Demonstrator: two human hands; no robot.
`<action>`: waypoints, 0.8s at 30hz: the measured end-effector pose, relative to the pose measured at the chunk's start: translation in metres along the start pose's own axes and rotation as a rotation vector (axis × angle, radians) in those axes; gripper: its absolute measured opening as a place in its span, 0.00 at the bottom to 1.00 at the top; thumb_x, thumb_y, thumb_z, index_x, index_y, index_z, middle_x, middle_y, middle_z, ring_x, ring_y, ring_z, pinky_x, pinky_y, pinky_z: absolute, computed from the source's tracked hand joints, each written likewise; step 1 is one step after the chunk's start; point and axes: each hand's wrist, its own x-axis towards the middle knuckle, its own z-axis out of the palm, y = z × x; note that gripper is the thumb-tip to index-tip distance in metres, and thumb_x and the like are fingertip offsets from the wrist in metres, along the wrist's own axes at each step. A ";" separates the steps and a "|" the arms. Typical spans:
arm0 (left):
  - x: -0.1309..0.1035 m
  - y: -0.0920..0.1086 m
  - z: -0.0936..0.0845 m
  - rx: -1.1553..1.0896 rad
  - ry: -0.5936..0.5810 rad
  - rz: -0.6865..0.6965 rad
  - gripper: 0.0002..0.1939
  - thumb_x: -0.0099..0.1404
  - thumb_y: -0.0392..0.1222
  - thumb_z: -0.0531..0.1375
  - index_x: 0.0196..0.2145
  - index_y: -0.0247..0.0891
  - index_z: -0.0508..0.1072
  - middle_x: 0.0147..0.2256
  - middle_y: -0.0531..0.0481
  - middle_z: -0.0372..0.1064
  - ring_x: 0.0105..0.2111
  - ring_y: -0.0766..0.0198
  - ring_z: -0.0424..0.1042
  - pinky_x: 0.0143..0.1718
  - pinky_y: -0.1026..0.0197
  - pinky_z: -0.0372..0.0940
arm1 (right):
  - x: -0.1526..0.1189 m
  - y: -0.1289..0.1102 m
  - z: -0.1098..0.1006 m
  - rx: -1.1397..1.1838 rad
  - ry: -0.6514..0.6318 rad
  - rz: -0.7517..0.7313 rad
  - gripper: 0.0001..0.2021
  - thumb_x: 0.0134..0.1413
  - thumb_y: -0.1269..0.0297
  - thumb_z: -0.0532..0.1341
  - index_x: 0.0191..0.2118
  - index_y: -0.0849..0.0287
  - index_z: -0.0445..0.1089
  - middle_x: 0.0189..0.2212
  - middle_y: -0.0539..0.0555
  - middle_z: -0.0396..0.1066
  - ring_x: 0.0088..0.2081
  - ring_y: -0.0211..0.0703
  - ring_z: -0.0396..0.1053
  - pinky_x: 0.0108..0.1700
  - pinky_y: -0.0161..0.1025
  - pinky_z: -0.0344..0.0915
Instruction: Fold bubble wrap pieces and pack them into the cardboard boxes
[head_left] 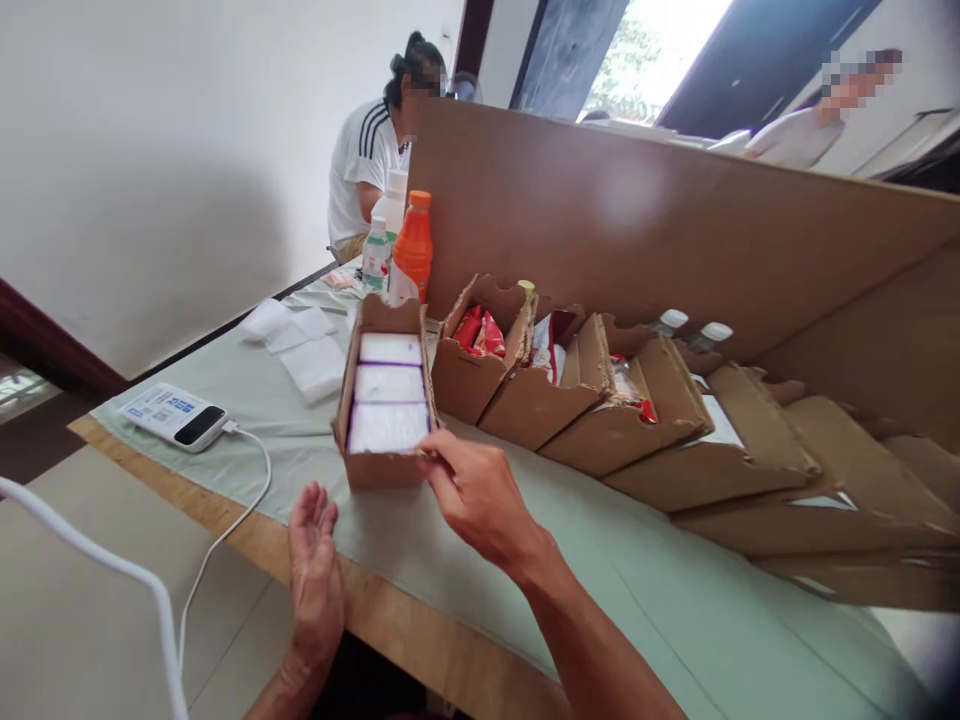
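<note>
A narrow open cardboard box (384, 472) stands on the green tablecloth in front of me. Inside it sit white plastic-wrapped packs with purple edges (388, 427), lined up in a row; they look like tissue packs. My right hand (480, 490) pinches the near right corner of this box between thumb and fingers. Near the table's front edge, my left hand (315, 565) is held apart from the box, palm turned inward, fingers stretched and holding nothing.
More cardboard boxes (555, 400) with packaged goods line the right side, before a tall cardboard panel (637, 220). Bottles, including an orange bottle (414, 245), stand behind. A power bank (172, 415) with a white cable lies left, near white wrapping (304, 345). Two people are beyond the table.
</note>
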 end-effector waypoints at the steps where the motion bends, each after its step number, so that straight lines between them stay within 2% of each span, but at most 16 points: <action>1: 0.003 0.003 0.000 -0.006 0.022 0.007 0.28 0.74 0.53 0.54 0.68 0.50 0.61 0.71 0.45 0.53 0.72 0.49 0.51 0.72 0.44 0.50 | -0.020 0.001 -0.009 0.039 0.021 0.020 0.09 0.66 0.67 0.57 0.39 0.53 0.75 0.30 0.49 0.79 0.30 0.40 0.75 0.34 0.35 0.64; 4: 0.008 0.010 -0.002 0.055 0.021 0.073 0.33 0.71 0.53 0.58 0.70 0.49 0.57 0.72 0.45 0.52 0.73 0.49 0.48 0.73 0.44 0.47 | -0.072 0.014 -0.043 0.126 0.091 0.116 0.09 0.66 0.66 0.57 0.42 0.51 0.76 0.33 0.48 0.81 0.32 0.40 0.78 0.36 0.34 0.69; 6: 0.005 0.013 -0.004 0.125 -0.036 0.083 0.39 0.67 0.52 0.62 0.72 0.49 0.54 0.72 0.45 0.51 0.73 0.47 0.48 0.72 0.44 0.48 | -0.105 0.027 -0.067 0.133 0.161 0.170 0.09 0.66 0.64 0.58 0.41 0.49 0.77 0.34 0.48 0.81 0.32 0.40 0.79 0.36 0.34 0.72; 8: -0.006 0.012 -0.005 0.184 -0.129 0.040 0.41 0.65 0.51 0.65 0.71 0.48 0.54 0.70 0.44 0.55 0.72 0.46 0.53 0.71 0.45 0.52 | -0.137 0.040 -0.087 0.087 0.250 0.223 0.09 0.64 0.61 0.59 0.39 0.47 0.78 0.34 0.50 0.82 0.33 0.43 0.80 0.35 0.35 0.74; 11: -0.033 0.006 0.001 0.274 -0.312 -0.043 0.34 0.66 0.52 0.64 0.66 0.43 0.64 0.62 0.41 0.68 0.66 0.45 0.63 0.68 0.46 0.59 | -0.185 0.060 -0.104 0.006 0.371 0.371 0.09 0.61 0.56 0.61 0.38 0.45 0.80 0.29 0.51 0.80 0.27 0.45 0.77 0.27 0.37 0.71; 12: -0.042 0.004 0.006 0.301 -0.372 -0.061 0.32 0.66 0.53 0.64 0.64 0.42 0.67 0.60 0.41 0.70 0.65 0.45 0.66 0.66 0.47 0.62 | -0.198 0.066 -0.105 0.001 0.407 0.436 0.09 0.61 0.55 0.61 0.39 0.45 0.80 0.26 0.51 0.78 0.23 0.44 0.74 0.24 0.37 0.69; 14: -0.057 0.001 0.022 0.338 -0.452 -0.097 0.28 0.68 0.54 0.62 0.62 0.41 0.68 0.59 0.40 0.71 0.63 0.47 0.68 0.64 0.48 0.64 | -0.217 0.077 -0.101 0.051 0.495 0.553 0.14 0.62 0.53 0.61 0.50 0.45 0.78 0.25 0.51 0.76 0.21 0.43 0.71 0.22 0.36 0.66; 16: -0.065 -0.001 0.042 0.354 -0.477 -0.117 0.28 0.70 0.54 0.60 0.63 0.41 0.65 0.60 0.39 0.69 0.63 0.48 0.67 0.64 0.48 0.63 | -0.224 0.086 -0.091 0.178 0.609 0.613 0.25 0.63 0.51 0.61 0.64 0.46 0.68 0.34 0.55 0.79 0.31 0.45 0.77 0.28 0.37 0.71; 18: -0.066 -0.002 0.060 0.354 -0.486 -0.118 0.30 0.70 0.54 0.60 0.65 0.41 0.63 0.62 0.39 0.67 0.64 0.48 0.65 0.65 0.47 0.60 | -0.225 0.096 -0.081 0.339 0.699 0.614 0.34 0.63 0.50 0.62 0.72 0.47 0.56 0.48 0.61 0.79 0.48 0.49 0.78 0.40 0.40 0.75; 19: -0.064 -0.002 0.067 0.350 -0.510 -0.121 0.31 0.69 0.54 0.61 0.65 0.41 0.63 0.63 0.38 0.66 0.64 0.48 0.65 0.65 0.47 0.60 | -0.224 0.101 -0.077 0.413 0.721 0.606 0.36 0.63 0.50 0.63 0.72 0.48 0.55 0.54 0.62 0.76 0.54 0.51 0.75 0.46 0.42 0.74; 21: -0.054 0.000 0.076 0.336 -0.557 -0.152 0.33 0.66 0.55 0.64 0.64 0.41 0.65 0.63 0.38 0.65 0.64 0.46 0.64 0.65 0.47 0.59 | -0.223 0.113 -0.072 0.516 0.750 0.603 0.32 0.62 0.50 0.64 0.69 0.49 0.61 0.61 0.62 0.71 0.61 0.54 0.70 0.53 0.46 0.72; 24: -0.022 0.007 0.082 0.305 -0.529 -0.183 0.30 0.66 0.57 0.62 0.60 0.40 0.69 0.63 0.38 0.67 0.65 0.43 0.63 0.67 0.45 0.57 | -0.223 0.133 -0.075 0.581 0.808 0.676 0.24 0.60 0.47 0.64 0.57 0.52 0.75 0.58 0.60 0.74 0.59 0.57 0.71 0.56 0.49 0.69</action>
